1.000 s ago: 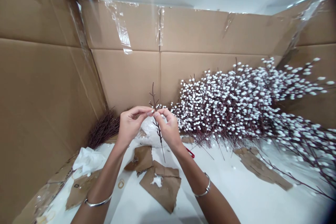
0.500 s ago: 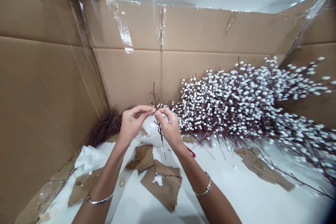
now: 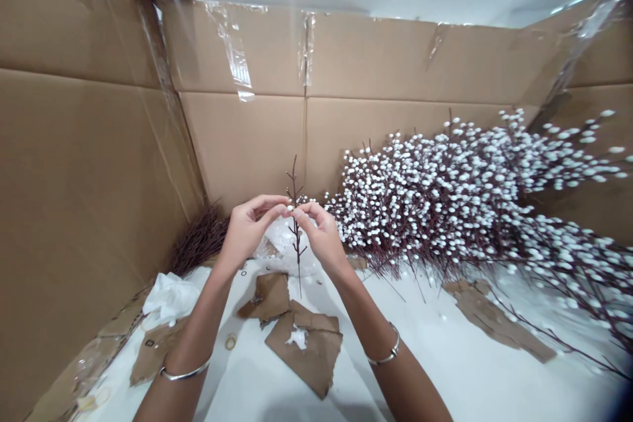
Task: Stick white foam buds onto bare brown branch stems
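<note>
My right hand (image 3: 320,232) pinches a short dark-brown artificial twig (image 3: 298,247) near its middle and keeps it nearly upright. Its bare side shoots stick out above and below the fingers. Close against it, my left hand (image 3: 250,227) pinches a small white bud (image 3: 290,208) between thumb and fingertip, right beside the twig. Whether the bud touches a shoot is hidden by the fingertips. Behind the twig lies a clear plastic bag (image 3: 281,244) with pale contents.
A large heap of white-budded branches (image 3: 425,198) fills the back right. Bare brown twigs (image 3: 200,237) are piled at the left. Torn cardboard (image 3: 311,359) with a white blob (image 3: 297,337) lies in front, near a yellowish ring (image 3: 230,341). Tall cardboard walls (image 3: 242,138) enclose the table.
The twig has turned a little, from leaning to more upright. Both hands keep their pinch almost in place, and the view has shifted slightly.
</note>
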`<state>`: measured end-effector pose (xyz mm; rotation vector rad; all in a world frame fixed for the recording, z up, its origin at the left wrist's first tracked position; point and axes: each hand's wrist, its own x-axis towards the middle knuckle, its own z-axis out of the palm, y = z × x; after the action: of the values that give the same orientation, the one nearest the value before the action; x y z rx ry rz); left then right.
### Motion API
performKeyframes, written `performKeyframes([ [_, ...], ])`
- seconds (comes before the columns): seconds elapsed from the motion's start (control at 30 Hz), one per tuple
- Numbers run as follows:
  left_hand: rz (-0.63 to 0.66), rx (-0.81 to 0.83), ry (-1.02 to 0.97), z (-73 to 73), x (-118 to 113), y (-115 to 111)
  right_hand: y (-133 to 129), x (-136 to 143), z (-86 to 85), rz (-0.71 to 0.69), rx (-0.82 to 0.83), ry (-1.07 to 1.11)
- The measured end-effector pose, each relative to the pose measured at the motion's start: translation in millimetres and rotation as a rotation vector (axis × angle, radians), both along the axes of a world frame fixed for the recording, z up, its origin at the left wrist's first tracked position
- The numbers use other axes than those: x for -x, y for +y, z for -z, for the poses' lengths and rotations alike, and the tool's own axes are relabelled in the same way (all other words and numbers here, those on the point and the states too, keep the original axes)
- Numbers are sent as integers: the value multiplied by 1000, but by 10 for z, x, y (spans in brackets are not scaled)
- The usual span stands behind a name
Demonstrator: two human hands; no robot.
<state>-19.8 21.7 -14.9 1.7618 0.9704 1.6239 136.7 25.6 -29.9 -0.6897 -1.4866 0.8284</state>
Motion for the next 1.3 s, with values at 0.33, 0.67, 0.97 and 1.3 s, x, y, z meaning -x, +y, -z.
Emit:
performKeyframes([
  [0.33,461,263,596,-105,174,-148,-2,-85,-50,-189,118,247],
  [0.67,480,327,477,-49,-38,-109,-21,-187,-171,-174,65,321],
  [0.97,305,299,394,61,-192,-96,45,-203,-101,98,76,332],
  [1.3,-108,258,651,391,234,336,-25,-180,-121,89,2,270],
])
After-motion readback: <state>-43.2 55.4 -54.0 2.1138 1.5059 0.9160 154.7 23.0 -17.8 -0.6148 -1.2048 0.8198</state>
